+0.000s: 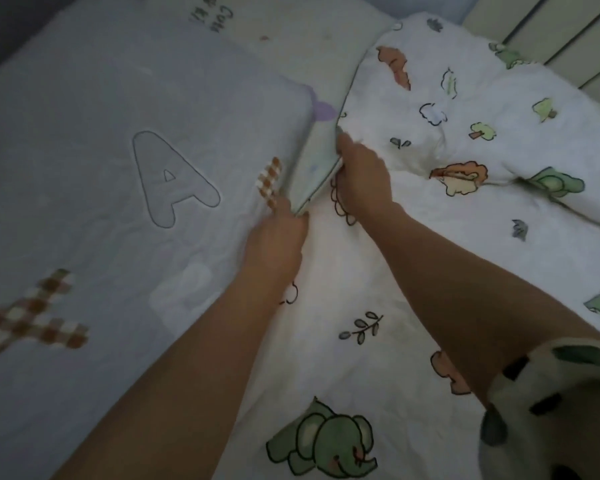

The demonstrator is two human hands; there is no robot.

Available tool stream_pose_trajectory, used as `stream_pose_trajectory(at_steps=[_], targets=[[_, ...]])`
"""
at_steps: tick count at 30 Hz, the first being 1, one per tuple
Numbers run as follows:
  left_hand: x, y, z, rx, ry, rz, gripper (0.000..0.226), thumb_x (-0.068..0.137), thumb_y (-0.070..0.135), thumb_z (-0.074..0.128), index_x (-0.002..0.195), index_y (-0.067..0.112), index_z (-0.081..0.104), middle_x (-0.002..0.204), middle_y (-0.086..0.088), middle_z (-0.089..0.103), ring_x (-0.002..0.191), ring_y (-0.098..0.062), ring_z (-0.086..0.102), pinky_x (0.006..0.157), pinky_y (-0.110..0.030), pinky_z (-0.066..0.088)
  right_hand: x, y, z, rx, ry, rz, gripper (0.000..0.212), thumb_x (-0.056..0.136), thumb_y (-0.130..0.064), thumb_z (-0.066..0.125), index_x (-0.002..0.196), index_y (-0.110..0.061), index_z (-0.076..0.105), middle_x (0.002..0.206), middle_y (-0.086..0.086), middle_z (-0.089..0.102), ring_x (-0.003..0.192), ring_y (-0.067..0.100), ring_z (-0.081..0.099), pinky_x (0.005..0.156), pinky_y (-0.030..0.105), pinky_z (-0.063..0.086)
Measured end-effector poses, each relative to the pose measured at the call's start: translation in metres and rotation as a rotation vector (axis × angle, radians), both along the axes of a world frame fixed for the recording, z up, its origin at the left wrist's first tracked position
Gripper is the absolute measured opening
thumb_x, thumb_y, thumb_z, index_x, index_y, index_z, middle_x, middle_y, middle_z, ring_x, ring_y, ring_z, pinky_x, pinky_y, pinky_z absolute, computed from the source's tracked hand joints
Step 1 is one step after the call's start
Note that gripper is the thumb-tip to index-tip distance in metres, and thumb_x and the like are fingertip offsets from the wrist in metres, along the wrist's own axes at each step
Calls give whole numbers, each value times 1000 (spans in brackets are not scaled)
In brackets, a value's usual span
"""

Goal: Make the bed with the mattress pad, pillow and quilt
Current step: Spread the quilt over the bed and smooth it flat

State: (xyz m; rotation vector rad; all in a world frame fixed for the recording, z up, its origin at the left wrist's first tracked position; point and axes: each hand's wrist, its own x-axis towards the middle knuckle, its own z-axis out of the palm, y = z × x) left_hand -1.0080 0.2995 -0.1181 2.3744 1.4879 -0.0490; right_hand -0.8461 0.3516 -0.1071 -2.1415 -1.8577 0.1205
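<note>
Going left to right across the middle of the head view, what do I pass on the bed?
The stitched letter A on the mattress pad, left hand, right hand (both grip the quilt edge), lion print, green animal print.

Pale blue quilted mattress pad (101, 209) lies flat, left. Rumpled white animal-print quilt (447, 209) covers the right, its inner edge lifted. Cream printed pillow (291, 46) lies beyond them.

Fingertips of the left hand (278, 245) are hidden behind the quilt (347, 271).
</note>
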Motion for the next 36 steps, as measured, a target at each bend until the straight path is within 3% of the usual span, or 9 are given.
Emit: stream_pose_trajectory(at_steps=[4,8,12,14,19,22,26,30,36], targets=[[-16,49,43,186,1,145,43,89,-2,44,130,11,47,126,-16,37,92,-34,54,63,-37,37,-26,51,42,181,97,14,29,80,-2,37,106,-6,50,81,13,54,73,23,49,61,31,26],[-20,61,29,174,70,151,47,86,0,52,131,11,43,123,-14,38,97,-31,52,63,-34,33,-32,58,29,-24,494,-8,8,91,-13,47,95,-10,53,71,2,53,66,21,55,57,32,37],[-30,60,-1,195,91,149,54,93,6,46,144,15,30,125,-16,34,103,-34,48,66,-36,33,-31,47,-15,-362,323,245,53,96,-10,44,145,-17,26,122,18,54,107,30,55,93,35,41],[-35,59,-8,205,73,143,54,94,8,44,145,19,30,126,-17,34,102,-34,47,66,-37,32,-31,46,-25,-451,311,278,66,98,-14,42,152,-19,4,145,22,38,126,34,47,104,33,33],[-37,60,-12,258,91,120,62,85,5,54,141,22,37,129,-17,35,102,-34,46,68,-38,37,-25,40,-19,-350,310,240,70,98,-13,42,153,-22,1,129,15,52,114,27,53,103,35,37],[-24,49,-4,513,48,121,54,70,1,57,122,14,57,133,-19,46,109,-38,50,86,-44,43,-12,26,-14,-223,272,167,65,94,-12,42,152,-19,14,128,21,57,111,35,56,95,42,45],[17,-9,-4,417,-70,-145,60,83,13,41,143,13,41,152,-13,32,143,-33,24,117,-49,12,4,-12,-8,-119,135,41,55,94,-14,41,148,-17,27,122,19,58,108,37,55,91,43,45],[-1,-21,-39,276,79,-218,56,96,43,30,149,24,29,158,-9,20,147,-30,12,116,-42,-6,14,-55,-17,-128,28,96,50,100,-20,39,148,-11,30,147,14,40,134,37,36,107,45,33],[-40,-2,-40,322,162,-250,63,94,51,22,146,20,37,154,-9,31,145,-29,22,117,-39,6,58,-121,-37,-278,-64,-2,51,103,-34,24,152,-25,13,161,2,10,148,27,5,118,46,9]])
